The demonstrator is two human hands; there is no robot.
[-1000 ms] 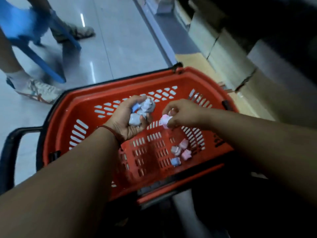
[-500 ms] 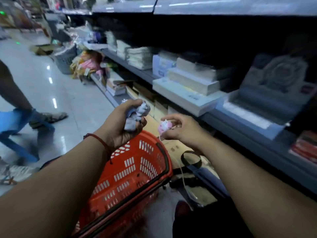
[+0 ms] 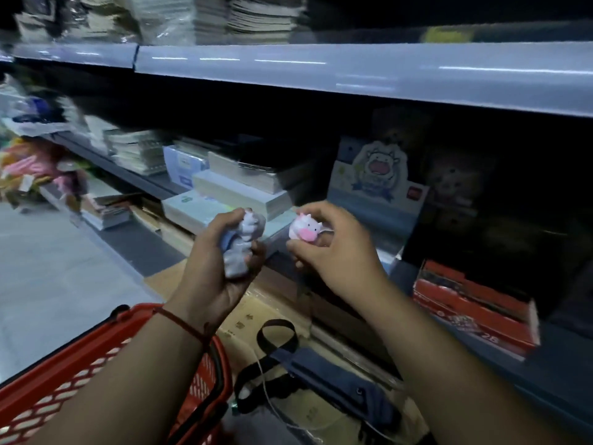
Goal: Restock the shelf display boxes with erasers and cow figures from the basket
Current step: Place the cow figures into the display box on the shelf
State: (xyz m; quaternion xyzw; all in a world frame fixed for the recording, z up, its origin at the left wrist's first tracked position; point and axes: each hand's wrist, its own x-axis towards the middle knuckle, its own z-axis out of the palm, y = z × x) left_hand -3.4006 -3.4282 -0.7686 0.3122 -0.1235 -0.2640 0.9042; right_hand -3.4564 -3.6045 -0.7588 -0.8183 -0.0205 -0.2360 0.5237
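1. The left hand (image 3: 221, 268) is raised in front of the shelf (image 3: 144, 184). Its fingers (image 3: 256, 255) are curled tight round a clutch of pale blue and white figures (image 3: 240, 248). How many it holds cannot be told.
2. The right hand (image 3: 333, 252) is just beside the left and apart from it. It pinches one pink-and-white cow (image 3: 305, 228) between thumb and fingers, and the cow's pink snout faces the camera.
3. The cow is in the air, near the front of the display box (image 3: 378, 187).
4. The display box stands on the shelf. It is pale blue, with an upright back card that shows a cartoon cow. The right hand hides its tray, so what lies in it cannot be told.
5. The basket (image 3: 80, 364) is red and sits at the lower left, under the left forearm. Only its rim, a dark handle and a slotted wall show, and its inside is out of view.
6. A red box (image 3: 475, 309) lies on the shelf to the right of the display box. What it holds does not show.
7. Stacks of pads (image 3: 240, 184) lie on the shelf to the left of the display box. More stacks sit on the upper shelf (image 3: 353, 72).
8. Flat cardboard (image 3: 256, 309) lies below the shelf. A dark bag (image 3: 337, 377) with a looped strap rests on it, between the basket and the shelf.
9. A red thread (image 3: 179, 322) circles the left wrist.
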